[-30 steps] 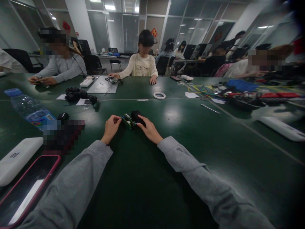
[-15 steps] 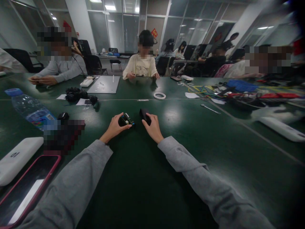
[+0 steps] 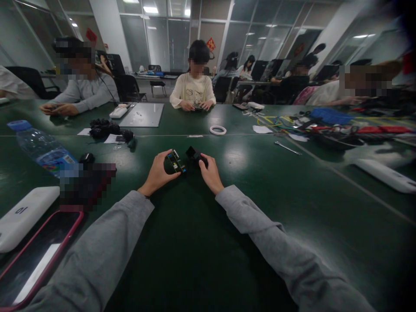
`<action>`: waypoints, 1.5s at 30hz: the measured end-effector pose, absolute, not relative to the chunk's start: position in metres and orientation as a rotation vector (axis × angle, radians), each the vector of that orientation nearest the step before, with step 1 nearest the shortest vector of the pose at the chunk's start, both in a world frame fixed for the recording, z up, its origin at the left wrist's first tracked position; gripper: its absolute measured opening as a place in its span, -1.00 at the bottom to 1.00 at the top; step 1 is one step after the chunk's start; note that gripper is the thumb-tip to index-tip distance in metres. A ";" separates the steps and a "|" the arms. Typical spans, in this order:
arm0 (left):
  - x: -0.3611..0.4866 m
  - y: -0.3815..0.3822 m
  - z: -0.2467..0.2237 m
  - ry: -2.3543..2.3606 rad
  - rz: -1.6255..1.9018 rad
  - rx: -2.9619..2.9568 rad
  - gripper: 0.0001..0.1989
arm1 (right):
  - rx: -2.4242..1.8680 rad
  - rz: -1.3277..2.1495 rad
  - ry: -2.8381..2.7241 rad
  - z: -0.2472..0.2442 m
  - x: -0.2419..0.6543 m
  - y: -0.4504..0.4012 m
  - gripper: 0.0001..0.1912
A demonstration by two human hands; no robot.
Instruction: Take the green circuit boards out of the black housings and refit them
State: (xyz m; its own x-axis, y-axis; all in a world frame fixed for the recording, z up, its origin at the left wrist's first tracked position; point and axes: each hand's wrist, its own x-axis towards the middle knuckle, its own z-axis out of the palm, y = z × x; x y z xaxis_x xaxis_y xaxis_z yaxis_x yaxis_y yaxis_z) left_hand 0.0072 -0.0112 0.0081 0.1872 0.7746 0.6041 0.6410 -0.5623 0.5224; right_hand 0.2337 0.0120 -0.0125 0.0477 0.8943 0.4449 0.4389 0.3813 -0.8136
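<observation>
Plainly, the board [image 3: 176,164] and the black block [image 3: 194,155] are two separate pieces, one per hand, near each other over the table [image 3: 195,242]; how much work is done or left does not show. The left hand [image 3: 158,172] pinches the board between thumb and fingers at its edges, and the right hand [image 3: 211,171] is closed on the block's near end. The board is small and green with white and blue parts; the block's squarish dark face is too dim to read.

Tabletop [image 3: 253,182] lies open right of the hands [image 3: 211,173]; leftward, a bottle [image 3: 45,147] obstructs.
</observation>
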 end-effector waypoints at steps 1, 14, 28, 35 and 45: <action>0.009 -0.012 0.010 1.381 1.330 2.329 -0.19 | -1.223 0.540 -1.574 -0.013 0.234 0.012 -0.62; 0.010 -0.015 0.015 1.323 1.232 2.527 -0.18 | -1.225 0.535 -1.625 -0.010 0.231 0.010 -0.61; 0.012 -0.021 0.020 1.297 1.203 2.555 -0.24 | -1.227 0.531 -1.630 -0.011 0.231 0.010 -0.61; 0.014 -0.023 0.020 1.282 1.205 2.617 -0.31 | -1.227 0.526 -1.643 -0.012 0.231 0.010 -0.61; 0.013 -0.021 0.019 1.347 1.264 2.474 -0.38 | -1.218 0.520 -1.639 -0.012 0.231 0.011 -0.61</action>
